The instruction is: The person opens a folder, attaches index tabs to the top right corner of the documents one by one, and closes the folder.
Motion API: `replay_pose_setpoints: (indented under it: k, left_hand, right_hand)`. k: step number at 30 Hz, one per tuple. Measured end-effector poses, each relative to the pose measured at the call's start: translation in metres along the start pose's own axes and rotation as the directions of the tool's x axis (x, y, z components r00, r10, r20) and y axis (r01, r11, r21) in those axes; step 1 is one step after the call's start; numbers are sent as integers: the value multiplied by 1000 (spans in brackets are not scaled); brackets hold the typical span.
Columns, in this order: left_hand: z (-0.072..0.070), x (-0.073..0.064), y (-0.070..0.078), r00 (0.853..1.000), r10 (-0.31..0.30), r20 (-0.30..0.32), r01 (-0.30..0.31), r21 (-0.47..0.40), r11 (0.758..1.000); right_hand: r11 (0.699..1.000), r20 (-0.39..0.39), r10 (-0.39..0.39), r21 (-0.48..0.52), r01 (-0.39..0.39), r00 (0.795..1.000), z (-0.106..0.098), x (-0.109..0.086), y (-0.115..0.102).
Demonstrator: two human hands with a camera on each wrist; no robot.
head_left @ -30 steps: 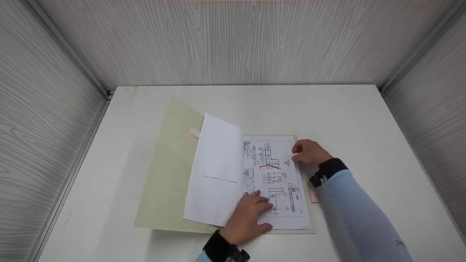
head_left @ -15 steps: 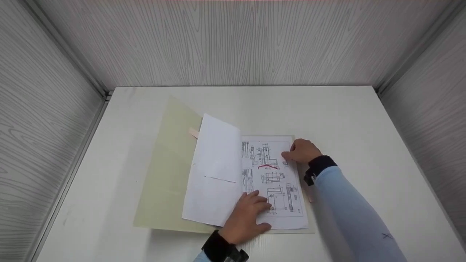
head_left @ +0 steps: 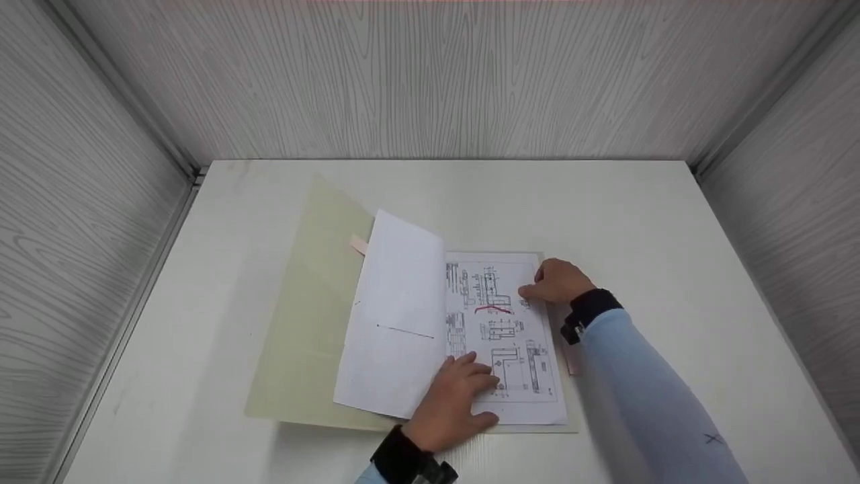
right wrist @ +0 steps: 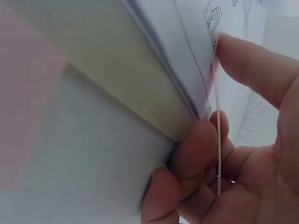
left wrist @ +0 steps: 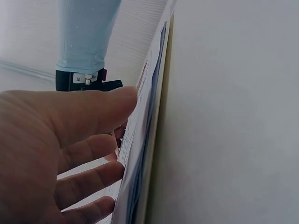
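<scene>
A pale green folder (head_left: 289,336) lies open with its cover tilted up at the left. Turned sheets (head_left: 396,309) lean against the cover, and a technical drawing page (head_left: 477,403) with a red mark lies on the right-hand stack. My left hand (head_left: 453,403) rests on the lower part of this page, fingers spread. At the page's right edge, my right hand (head_left: 559,281) holds a thin pink sticky note (right wrist: 218,121), seen edge-on in the right wrist view. The thumb presses one end of it to the page. The other fingers are curled beside the folder's edge, partly hidden.
A pale pink tab (head_left: 358,245) sticks out from the turned sheets. Pink paper (head_left: 573,360) lies on the white table (head_left: 638,215) at the folder's right, partly covered by the right arm. Wood-grain panels (head_left: 437,81) stand at the back and both sides.
My right hand has moved slightly left, its thumb now over the page's edge with the pink sticky note. My left hand keeps its place on the page.
</scene>
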State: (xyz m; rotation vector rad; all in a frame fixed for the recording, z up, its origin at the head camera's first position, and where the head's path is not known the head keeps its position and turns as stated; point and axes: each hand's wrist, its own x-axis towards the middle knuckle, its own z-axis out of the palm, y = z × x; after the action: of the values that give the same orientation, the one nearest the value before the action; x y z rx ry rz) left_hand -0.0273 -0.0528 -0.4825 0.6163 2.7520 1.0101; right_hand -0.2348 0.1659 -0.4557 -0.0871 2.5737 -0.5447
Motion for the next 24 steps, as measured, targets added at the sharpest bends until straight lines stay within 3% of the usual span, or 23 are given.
replay_pose_setpoints:
  k: [5, 13, 20, 24]
  left_hand:
    - [1, -1, -1, 1000, 0, 13, 0, 11, 1000]
    - [1, -1, 1, 1000, -3, 15, 3, 0, 1000]
    - [-1, -1, 1, 1000, -3, 5, 3, 6, 1000]
    - [-1, 0, 1, 1000, -5, 9, 5, 3, 1000]
  right_hand:
    - [1000, -23, 6, 3, -6, 1000, 1, -2, -1]
    - [999, 27, -49, -6, 50, 998, -2, 3, 9]
    - [1000, -16, -3, 30, 3, 1000, 2, -2, 3]
    - [1000, -16, 9, -1, -9, 1000, 3, -2, 0]
